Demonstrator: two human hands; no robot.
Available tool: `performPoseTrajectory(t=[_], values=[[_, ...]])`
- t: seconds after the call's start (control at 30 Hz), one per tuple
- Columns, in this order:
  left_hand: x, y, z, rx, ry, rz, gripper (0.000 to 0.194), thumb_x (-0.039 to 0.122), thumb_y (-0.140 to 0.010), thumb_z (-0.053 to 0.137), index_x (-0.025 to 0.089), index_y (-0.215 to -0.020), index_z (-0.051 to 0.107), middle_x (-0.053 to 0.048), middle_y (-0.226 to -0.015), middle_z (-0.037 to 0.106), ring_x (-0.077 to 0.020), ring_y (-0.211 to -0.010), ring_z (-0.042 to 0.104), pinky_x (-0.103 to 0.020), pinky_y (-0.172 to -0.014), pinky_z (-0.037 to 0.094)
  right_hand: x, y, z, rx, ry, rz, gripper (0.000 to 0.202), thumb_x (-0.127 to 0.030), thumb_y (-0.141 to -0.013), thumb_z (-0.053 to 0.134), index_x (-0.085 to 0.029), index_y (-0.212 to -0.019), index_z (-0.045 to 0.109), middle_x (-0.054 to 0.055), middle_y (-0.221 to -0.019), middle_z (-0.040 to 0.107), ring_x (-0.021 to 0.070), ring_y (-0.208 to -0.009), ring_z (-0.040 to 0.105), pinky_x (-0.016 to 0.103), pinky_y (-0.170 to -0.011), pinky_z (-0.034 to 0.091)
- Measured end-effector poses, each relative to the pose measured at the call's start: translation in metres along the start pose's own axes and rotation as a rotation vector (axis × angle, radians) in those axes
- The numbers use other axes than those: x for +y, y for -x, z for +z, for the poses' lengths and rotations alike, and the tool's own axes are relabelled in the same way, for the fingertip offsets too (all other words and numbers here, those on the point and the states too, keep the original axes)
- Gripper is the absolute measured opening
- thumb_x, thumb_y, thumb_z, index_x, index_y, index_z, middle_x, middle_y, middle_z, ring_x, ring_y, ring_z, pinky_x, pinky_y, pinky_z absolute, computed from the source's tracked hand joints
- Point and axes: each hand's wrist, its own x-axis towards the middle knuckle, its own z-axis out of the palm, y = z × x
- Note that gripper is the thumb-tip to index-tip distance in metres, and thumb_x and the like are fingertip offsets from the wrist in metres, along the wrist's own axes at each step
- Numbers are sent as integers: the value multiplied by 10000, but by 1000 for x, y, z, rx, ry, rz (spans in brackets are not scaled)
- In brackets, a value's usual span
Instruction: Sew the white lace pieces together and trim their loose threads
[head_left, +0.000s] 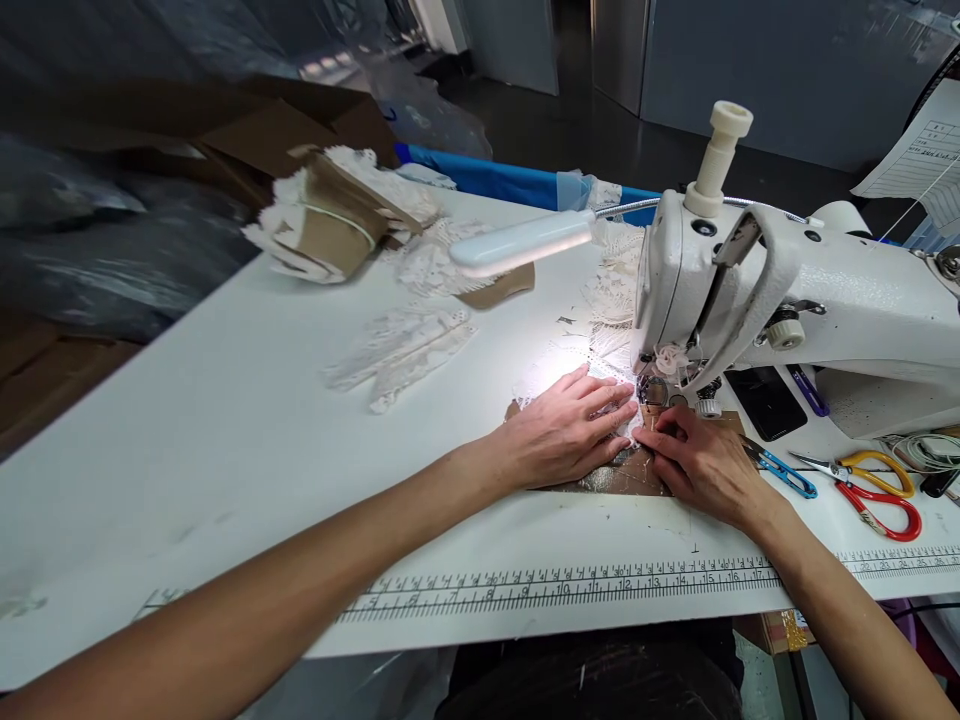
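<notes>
Under the needle area of a white sewing machine lies a piece of white lace fabric, brightly lit. My left hand rests flat on the lace, fingers stretched toward the presser foot, which is partly hidden. On the other side, my right hand is closed, with thumb and index finger pinching the lace's near edge just in front of the needle. Beneath both hands is a brown, partly shiny sheet on the machine bed. More lace lies behind, left of the machine head.
A lamp on a bendable neck hangs over the white table. Lace pieces and a tied bundle lie left. Blue thread snips, red-and-yellow-handled scissors and a phone lie right. A printed ruler follows the front edge.
</notes>
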Motion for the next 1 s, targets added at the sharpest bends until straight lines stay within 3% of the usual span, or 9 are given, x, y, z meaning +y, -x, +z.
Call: performPoseTrajectory(t=[0.2,0.47,1.0], values=[[0,-1,-1,-16,-13,-9,305,297,-1015,409,120,-1158,612,-166,-1138,671,-276,-1002,625,-528,-937,522,0,0,2,11,-33,18,351,-220,-955,478,-242,-1265,640,112,-1081,635,214,-856,614,300,-653,499],[-3,-4,-3,-41,0,0,310,308,-1016,428,106,-1155,617,-180,-1143,665,-276,-993,621,-503,-902,520,-11,-7,-9,-109,28,113,372,-232,-965,458,-284,-1296,622,93,-1059,638,192,-817,602,269,-620,463],[-3,-2,-2,-19,13,-3,322,334,-1023,411,125,-1157,616,-170,-1124,678,-278,-1008,630,-497,-909,508,-13,-6,-6,-62,28,94,367,-219,-931,500,-282,-1262,645,97,-1056,641,198,-823,603,252,-589,438]])
